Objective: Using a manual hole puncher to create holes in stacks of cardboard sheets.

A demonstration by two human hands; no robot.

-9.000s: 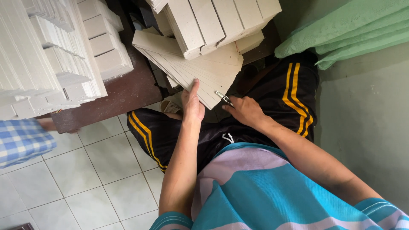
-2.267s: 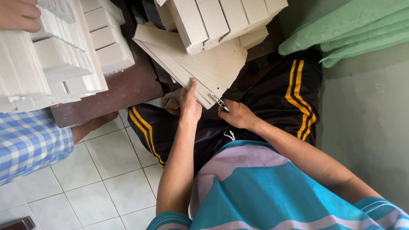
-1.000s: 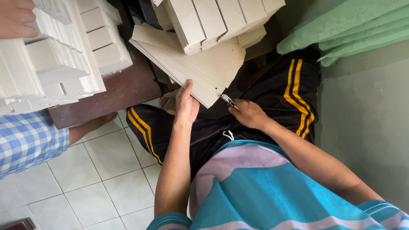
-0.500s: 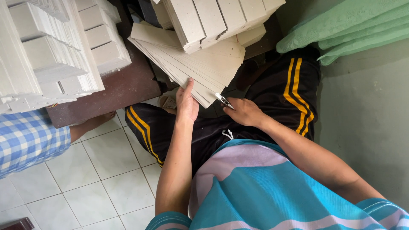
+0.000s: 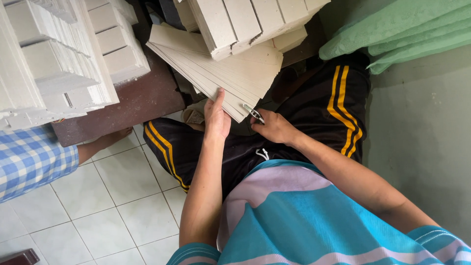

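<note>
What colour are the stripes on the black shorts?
Orange-yellow stripes down the shorts, clearest in the head view.

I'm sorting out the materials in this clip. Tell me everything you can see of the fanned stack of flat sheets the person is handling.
The stack of sheets is pale beige, thin and stiff, like cardboard or board. Many sheets lie fanned so their edges show as fine lines. It slopes down toward the person, over their lap, its upper part under a pile of folded white boxes. The left hand rests flat on its lower corner; the right hand holds a small metal tool at its edge.
</note>
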